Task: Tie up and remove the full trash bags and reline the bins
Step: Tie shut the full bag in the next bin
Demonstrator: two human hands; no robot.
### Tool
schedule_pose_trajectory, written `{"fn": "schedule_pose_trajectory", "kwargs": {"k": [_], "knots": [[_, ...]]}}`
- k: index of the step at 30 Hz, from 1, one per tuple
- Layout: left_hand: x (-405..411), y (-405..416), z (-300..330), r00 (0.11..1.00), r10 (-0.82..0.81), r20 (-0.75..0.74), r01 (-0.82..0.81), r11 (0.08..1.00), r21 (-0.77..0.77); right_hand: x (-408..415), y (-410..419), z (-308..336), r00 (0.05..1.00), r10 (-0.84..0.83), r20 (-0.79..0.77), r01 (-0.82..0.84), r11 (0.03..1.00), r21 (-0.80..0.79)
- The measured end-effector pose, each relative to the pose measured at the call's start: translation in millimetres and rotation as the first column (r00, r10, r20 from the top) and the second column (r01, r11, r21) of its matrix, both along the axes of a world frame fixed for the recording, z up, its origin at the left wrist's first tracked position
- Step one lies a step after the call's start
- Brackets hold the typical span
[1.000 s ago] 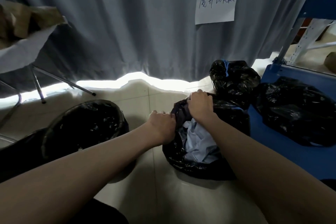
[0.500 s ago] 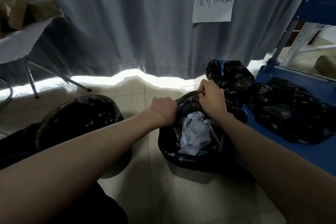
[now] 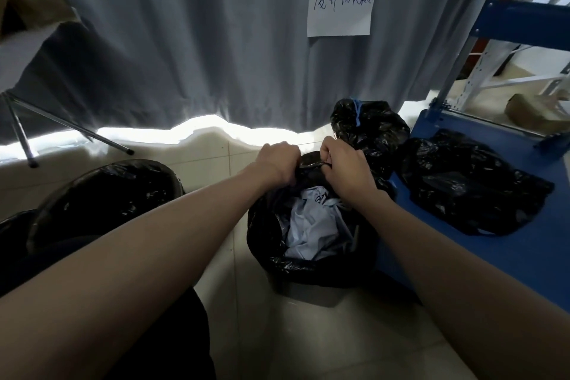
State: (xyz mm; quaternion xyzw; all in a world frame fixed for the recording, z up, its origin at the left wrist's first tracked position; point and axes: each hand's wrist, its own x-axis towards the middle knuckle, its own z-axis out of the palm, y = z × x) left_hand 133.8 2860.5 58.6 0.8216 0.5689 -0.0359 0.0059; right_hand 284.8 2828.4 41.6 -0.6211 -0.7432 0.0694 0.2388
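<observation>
A: What sits far left?

B: A bench (image 3: 21, 49) with a pale cover and thin metal legs, some brown paper on top. A grey curtain (image 3: 185, 40) hangs behind it across the far side, with light showing under its hem.

A: And on the floor (image 3: 308, 342) below?

B: A lined bin (image 3: 105, 194) at the near left, its black liner draped over the rim. The inside looks dark; what it holds cannot be told.

A: Where are the hands?

B: In the middle, over the full bag (image 3: 271, 234). That bag sits in a small grey bin (image 3: 308, 295) on the floor, just beside the blue cart. Pale blue waste (image 3: 311, 225) shows through its open mouth. The left hand (image 3: 277, 163) grips the bag's far rim, fingers curled tight on the black plastic. The right hand (image 3: 345, 170) sits close beside it, fingers pinched on a gathered strip of the same rim.

A: Anything further right?

B: A tied bag (image 3: 370, 129) with a blue cord at its neck stands just beyond the hands, against the curtain. Above it a paper sign (image 3: 342, 3) with handwriting hangs on the curtain. On the blue cart (image 3: 509, 256) lies a second black bag (image 3: 468, 185), slumped flat. Metal shelving (image 3: 493, 40) rises at the far right.
</observation>
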Motion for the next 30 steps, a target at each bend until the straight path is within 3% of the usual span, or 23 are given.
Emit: {"fn": "schedule_pose_trajectory", "kwargs": {"k": [4, 9, 18, 20, 24, 30], "knots": [[-13, 5, 1, 0.988, 0.093, -0.123, -0.078, 0.989, 0.122, 11, -5, -3, 0.989, -0.091, 0.115, 0.101, 0.991, -0.085], [-23, 1, 5, 0.972, 0.180, -0.150, -0.147, 0.967, 0.209, 21, -11, -1, 0.965, -0.224, 0.135, 0.238, 0.967, -0.091], [-24, -27, 25, 0.995, 0.001, -0.100, 0.029, 0.952, 0.303, -2, -39, 15, 0.976, -0.088, 0.197, 0.111, 0.988, -0.107], [-22, -39, 32, 0.990, -0.122, -0.076, 0.136, 0.967, 0.217, -7, -51, 21, 0.983, 0.004, 0.182, 0.037, 0.974, -0.222], [-22, -68, 37, 0.957, -0.286, -0.050, 0.280, 0.955, -0.099, -20, -87, 26, 0.982, 0.136, 0.131, -0.079, 0.926, -0.369], [-34, -105, 24, 0.927, -0.371, -0.053, 0.347, 0.904, -0.251, -31, -134, 8, 0.872, 0.396, 0.287, -0.231, 0.851, -0.472]]}}
